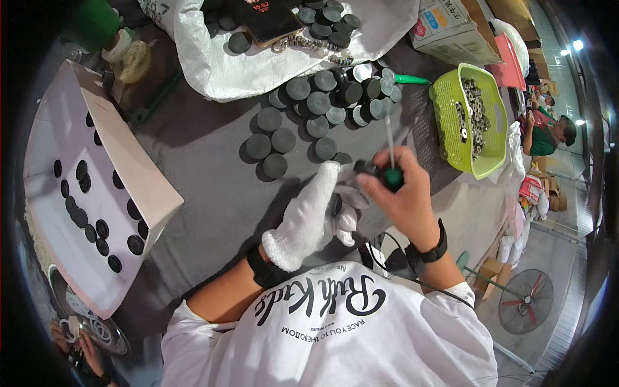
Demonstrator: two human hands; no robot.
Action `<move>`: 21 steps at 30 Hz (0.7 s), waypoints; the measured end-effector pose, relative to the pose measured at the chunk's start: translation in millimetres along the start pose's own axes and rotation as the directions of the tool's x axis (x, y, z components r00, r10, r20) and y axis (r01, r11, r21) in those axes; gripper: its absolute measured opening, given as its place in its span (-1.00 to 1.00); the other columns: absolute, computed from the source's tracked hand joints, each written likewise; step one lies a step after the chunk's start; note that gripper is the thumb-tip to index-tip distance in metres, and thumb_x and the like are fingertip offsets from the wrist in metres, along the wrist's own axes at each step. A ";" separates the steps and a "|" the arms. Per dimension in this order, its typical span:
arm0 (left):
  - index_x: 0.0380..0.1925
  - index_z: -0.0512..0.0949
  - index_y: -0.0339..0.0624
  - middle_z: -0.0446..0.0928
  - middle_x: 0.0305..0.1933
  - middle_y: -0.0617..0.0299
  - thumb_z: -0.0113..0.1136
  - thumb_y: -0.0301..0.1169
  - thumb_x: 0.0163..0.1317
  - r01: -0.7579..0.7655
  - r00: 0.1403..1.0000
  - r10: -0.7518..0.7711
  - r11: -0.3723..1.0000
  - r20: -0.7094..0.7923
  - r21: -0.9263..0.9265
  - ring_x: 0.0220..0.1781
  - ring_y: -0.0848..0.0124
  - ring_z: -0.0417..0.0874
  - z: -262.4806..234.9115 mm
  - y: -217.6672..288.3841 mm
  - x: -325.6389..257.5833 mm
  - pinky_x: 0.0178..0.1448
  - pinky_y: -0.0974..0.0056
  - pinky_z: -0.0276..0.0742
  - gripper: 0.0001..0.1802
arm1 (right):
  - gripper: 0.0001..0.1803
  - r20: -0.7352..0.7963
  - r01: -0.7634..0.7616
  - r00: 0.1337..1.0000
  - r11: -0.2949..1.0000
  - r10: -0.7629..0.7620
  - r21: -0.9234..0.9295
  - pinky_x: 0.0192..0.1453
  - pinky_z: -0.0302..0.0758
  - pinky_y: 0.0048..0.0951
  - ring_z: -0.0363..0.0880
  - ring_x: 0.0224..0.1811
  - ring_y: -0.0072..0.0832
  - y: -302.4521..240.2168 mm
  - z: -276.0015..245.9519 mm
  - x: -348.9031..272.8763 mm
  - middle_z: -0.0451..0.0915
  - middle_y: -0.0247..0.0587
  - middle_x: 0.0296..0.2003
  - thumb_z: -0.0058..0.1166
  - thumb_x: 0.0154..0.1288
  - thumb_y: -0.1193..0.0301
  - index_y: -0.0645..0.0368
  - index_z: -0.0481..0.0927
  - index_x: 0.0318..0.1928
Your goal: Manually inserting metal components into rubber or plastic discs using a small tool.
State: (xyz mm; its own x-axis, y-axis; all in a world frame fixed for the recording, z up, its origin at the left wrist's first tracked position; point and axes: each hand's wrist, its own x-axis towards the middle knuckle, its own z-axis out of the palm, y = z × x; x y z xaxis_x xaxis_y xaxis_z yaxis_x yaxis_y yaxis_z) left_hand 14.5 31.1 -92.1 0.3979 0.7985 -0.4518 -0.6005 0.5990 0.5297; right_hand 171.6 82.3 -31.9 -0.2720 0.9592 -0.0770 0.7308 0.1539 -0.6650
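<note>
My left hand (308, 216), in a white knit glove, is closed with its fingers curled. A small dark piece (336, 204) shows between the gloved fingers, mostly hidden. My bare right hand (406, 197) grips a screwdriver by its green handle (394, 178), the thin shaft (389, 138) pointing away from me. A small black part (366, 168) sits at the right fingertips, close to the gloved thumb; blur hides its exact shape. Just beyond both hands, many round black caps (275, 166) lie on the dark tablecloth, some piled up.
On the left stands an open box (129, 155) with black caps inside. A white sack (213, 71) at the back bears more caps and a phone (267, 22). Right of the pile are a green handle (412, 79) and a green basket (442, 109) of metal parts. Other people are nearby.
</note>
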 end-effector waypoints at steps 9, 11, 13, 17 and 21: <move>0.00 0.51 -0.09 0.54 -0.37 0.32 -0.17 -0.06 0.48 0.187 0.982 -0.186 0.917 0.036 -0.352 -0.56 0.61 0.47 -0.4 11.0 -2.4 -0.57 0.52 0.37 -0.59 | -0.40 0.200 -0.229 0.972 0.645 0.120 0.729 -0.27 0.48 -0.59 0.47 -0.27 -0.61 -26.9 -69.4 -8.1 0.52 -0.24 -0.04 0.13 0.25 0.47 0.21 0.35 0.32; -0.04 0.53 -0.09 0.52 -0.43 0.35 -0.17 -0.03 0.48 0.219 0.974 -0.224 0.900 0.031 -0.376 -0.62 0.63 0.42 2.6 12.9 -2.6 -0.62 0.51 0.32 -0.57 | -0.41 0.282 -0.314 0.946 0.646 0.156 0.695 -0.30 0.48 -0.61 0.48 -0.30 -0.59 -24.0 -77.4 -12.5 0.52 -0.23 -0.03 0.09 0.28 0.48 0.20 0.33 0.33; -0.12 0.55 -0.10 0.52 -0.42 0.34 -0.18 -0.01 0.48 0.205 0.979 -0.179 0.888 0.102 -0.411 -0.64 0.63 0.40 -5.8 4.7 0.1 -0.67 0.49 0.27 -0.55 | -0.46 0.438 -0.479 0.858 0.731 0.270 0.487 -0.30 0.48 -0.57 0.52 -0.37 -0.54 -19.9 -71.9 -17.9 0.58 -0.22 -0.09 0.01 0.30 0.55 0.21 0.36 0.31; -0.19 0.55 -0.12 0.52 -0.44 0.33 -0.17 -0.01 0.47 0.215 0.976 -0.203 0.885 0.073 -0.412 -0.65 0.63 0.40 -2.6 7.7 -1.6 -0.70 0.47 0.24 -0.55 | -0.55 0.360 -0.010 0.932 0.993 -0.034 0.119 -0.31 0.42 -0.44 0.44 -0.49 -0.48 -18.1 -70.8 -37.6 0.56 -0.21 -0.42 0.06 0.24 0.60 0.23 0.50 0.18; -0.22 0.54 -0.13 0.50 -0.45 0.33 -0.15 -0.03 0.47 0.208 0.978 -0.195 0.893 0.073 -0.398 -0.65 0.64 0.39 -2.8 8.3 -1.2 -0.71 0.48 0.23 -0.58 | -0.56 0.501 0.034 0.866 0.997 0.002 -0.064 -0.35 0.39 -0.31 0.47 -0.47 -0.21 -32.0 -77.7 -40.5 0.44 -0.12 -0.50 0.09 0.22 0.58 0.25 0.51 0.15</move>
State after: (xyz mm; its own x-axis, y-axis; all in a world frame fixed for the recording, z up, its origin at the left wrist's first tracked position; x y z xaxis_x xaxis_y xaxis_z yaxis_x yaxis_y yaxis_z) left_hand 7.1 35.0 -89.2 0.5572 0.6684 -0.4928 -0.7298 0.6773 0.0934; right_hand 207.9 56.9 50.2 -0.5473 0.7118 -0.4402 0.7596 0.2014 -0.6185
